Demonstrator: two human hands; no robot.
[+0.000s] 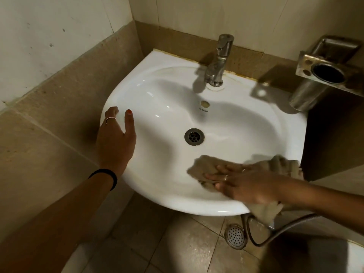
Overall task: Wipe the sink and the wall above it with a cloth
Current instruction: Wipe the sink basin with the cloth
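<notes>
White porcelain sink point(157, 91) fixed into a corner of tan-tiled wall point(59, 91), oval bowl, metal drain point(194, 136) at the bottom of it. Chrome tap point(218, 60) upright at the middle of the back rim, a small overflow hole point(205, 104) just below it on the bowl's back wall.

Beige cloth point(204, 168) spread on the inner slope near the front rim, towards the front right corner — one end bunched up over the right rim behind the wrist, the other hanging over the front edge below the hand. Right hand point(242, 182) flat on top of the cloth, fingers straight and a little spread, pressing it to the porcelain; rings on two fingers; blurred.

Left hand point(116, 134) resting on the left rim, fingers bent over the outer edge, thumb with a painted nail lying apart along the rim's inner side — holding nothing else. Ring on one finger, black band point(107, 175) round the wrist.

Paler wall point(206, 14) above the tan strip behind the tap, marked with a few dark specks on the left side. Tarnished metal holder point(325, 69) mounted on the back wall, beyond the sink's back right corner, with a round cup opening and a tray behind it. Below the front rim, on the tiled floor point(177, 249): round perforated floor drain point(235, 236), and a grey hose point(279, 231) looping just beside it.
</notes>
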